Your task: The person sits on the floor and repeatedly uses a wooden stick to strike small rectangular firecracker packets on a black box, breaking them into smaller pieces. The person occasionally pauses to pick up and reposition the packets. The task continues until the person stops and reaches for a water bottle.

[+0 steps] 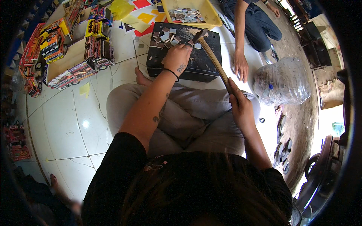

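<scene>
My right hand (240,103) grips the lower end of a hammer (215,59) with a wooden handle. Its metal head is over the black box-shaped block (205,62) in front of my crossed legs. Close to the hammer head, my left hand (178,55) rests on the block's top with its fingers drawn together. Whatever those fingers pinch is hidden from view. Small square pieces (164,37), some brown and some pale grey, lie scattered on the block around my left fingertips.
Beyond the block stands a yellow tub (211,19) holding many small square pieces. Toy trucks (73,69) fill the left side, with coloured sheets (144,17) at the back. Another person's hand (240,67) hangs at the right, near a bulging clear plastic bag (283,83).
</scene>
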`<state>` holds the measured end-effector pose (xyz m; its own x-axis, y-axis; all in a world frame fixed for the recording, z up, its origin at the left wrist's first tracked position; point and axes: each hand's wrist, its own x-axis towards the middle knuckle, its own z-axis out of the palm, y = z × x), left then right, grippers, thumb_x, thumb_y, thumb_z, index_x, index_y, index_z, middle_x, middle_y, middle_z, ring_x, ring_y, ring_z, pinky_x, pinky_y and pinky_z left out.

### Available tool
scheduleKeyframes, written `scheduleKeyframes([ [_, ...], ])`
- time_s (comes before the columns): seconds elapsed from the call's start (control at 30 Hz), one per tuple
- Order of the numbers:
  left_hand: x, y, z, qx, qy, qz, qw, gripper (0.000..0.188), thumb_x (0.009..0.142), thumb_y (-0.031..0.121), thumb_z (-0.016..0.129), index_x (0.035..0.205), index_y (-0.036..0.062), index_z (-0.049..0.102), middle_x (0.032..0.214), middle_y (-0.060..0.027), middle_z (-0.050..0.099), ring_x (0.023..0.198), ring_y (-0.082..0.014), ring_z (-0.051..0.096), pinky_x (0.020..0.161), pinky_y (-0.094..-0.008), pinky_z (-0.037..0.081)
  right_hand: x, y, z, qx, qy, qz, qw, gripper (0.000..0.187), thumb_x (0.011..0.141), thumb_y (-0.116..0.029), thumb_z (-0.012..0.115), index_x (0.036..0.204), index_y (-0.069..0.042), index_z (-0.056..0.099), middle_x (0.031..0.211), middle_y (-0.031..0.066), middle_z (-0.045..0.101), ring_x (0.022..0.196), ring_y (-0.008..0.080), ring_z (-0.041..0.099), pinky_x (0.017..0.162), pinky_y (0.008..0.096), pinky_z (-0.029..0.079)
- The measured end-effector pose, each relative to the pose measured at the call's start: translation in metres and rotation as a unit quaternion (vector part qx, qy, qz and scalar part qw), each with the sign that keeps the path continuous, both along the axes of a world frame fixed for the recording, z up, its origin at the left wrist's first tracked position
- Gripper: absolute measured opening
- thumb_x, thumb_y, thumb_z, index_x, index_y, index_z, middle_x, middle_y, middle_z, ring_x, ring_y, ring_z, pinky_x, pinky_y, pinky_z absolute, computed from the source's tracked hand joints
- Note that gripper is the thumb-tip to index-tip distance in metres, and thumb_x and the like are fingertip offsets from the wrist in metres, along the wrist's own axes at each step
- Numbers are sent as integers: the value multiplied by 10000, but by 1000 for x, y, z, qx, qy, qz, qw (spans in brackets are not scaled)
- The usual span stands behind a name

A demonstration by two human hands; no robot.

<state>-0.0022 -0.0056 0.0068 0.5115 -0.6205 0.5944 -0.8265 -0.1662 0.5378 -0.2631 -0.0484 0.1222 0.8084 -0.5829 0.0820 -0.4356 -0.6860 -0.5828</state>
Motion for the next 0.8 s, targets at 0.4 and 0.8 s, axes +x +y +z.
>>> scheduleKeyframes([
  [0.4, 2, -3, -5, -14, 17, -1, 1000, 194, 874, 161, 541, 776, 11, 615, 774, -164, 601, 749, -349, 583, 686, -435, 471, 4, 10, 0, -48, 3, -9, 999, 505, 901, -57, 498, 1369, -228, 413, 918, 200, 611, 787, 353, 629, 688, 415, 494],
  [0.8, 1, -3, -11, 4, -12, 15, 1000, 205, 886, 168, 533, 804, 2, 619, 804, -164, 604, 776, -352, 579, 720, -423, 470, 2, 0, -9, -36, 17, 8, 999, 529, 885, -36, 495, 1370, -230, 410, 948, 213, 615, 804, 370, 627, 707, 431, 493],
])
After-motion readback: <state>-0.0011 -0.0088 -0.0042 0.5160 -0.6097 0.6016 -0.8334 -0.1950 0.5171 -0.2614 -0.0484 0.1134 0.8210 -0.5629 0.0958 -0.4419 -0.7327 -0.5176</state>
